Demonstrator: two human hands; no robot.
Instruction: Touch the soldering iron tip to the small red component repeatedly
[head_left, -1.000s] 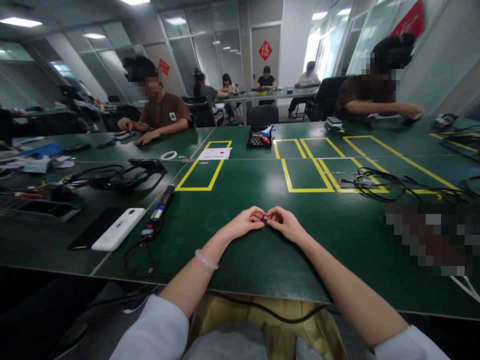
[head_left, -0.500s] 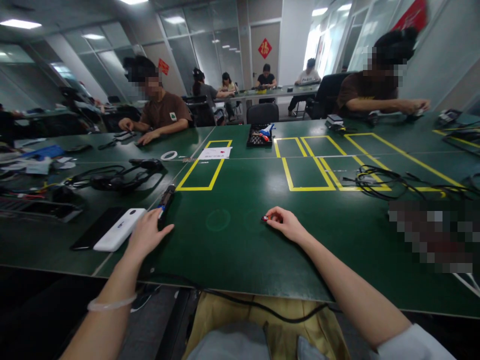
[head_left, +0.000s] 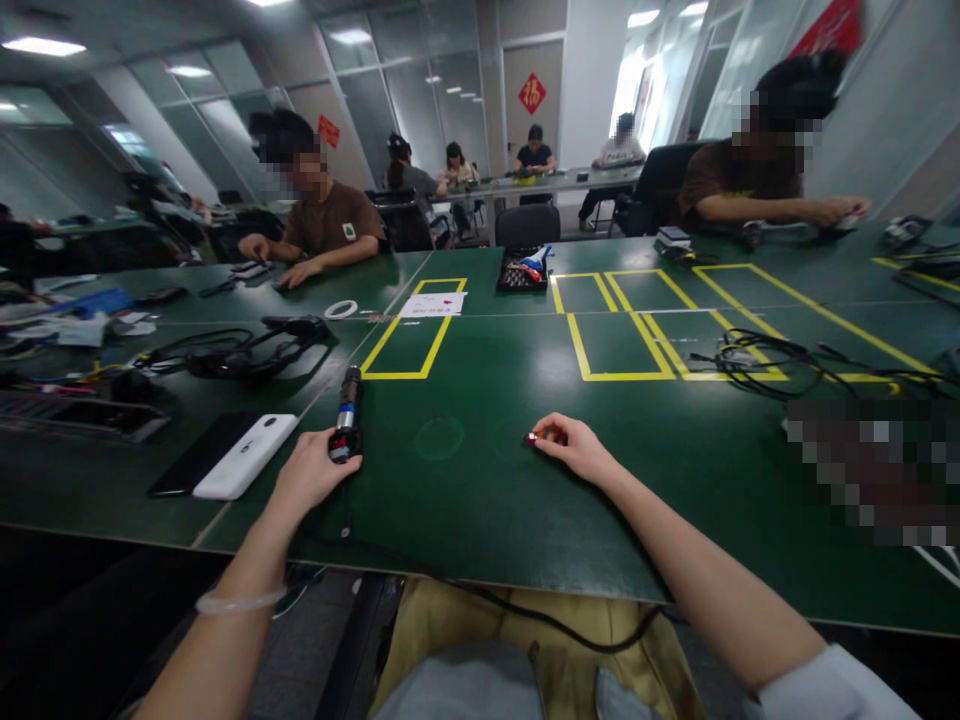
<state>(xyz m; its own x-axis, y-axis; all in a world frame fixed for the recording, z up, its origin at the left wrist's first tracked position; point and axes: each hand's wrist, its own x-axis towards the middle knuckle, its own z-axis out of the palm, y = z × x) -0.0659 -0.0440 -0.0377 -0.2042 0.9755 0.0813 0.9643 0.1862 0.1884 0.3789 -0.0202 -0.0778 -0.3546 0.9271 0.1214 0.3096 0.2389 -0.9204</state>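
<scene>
My left hand (head_left: 315,472) is closed around the near end of a black cylindrical tool with a blue and silver band (head_left: 347,415), its thumb below the end and fingers on the left side. The tool points away from me over the green table. A thin dark cord seems to run from its near end. Over the middle of the table, my right hand (head_left: 574,446) pinches a small red and orange piece (head_left: 532,438) between thumb and fingertips; my fingers hide most of it. Left of my left hand lie a white phone-like slab (head_left: 246,458) and a black flat slab (head_left: 202,455).
Yellow tape outlines (head_left: 626,377) mark the table (head_left: 465,500). A black tray (head_left: 517,285) with small tools, a white paper (head_left: 433,305) and a tape roll (head_left: 341,310) lie farther back. Tangled black cables (head_left: 765,360) are at right, a black headset (head_left: 247,350) at left. Co-workers sit opposite.
My left hand has moved right with the cylindrical tool, which now stands more in line away from me with its near end showing. My right hand stays nearly still, holding the small piece.
</scene>
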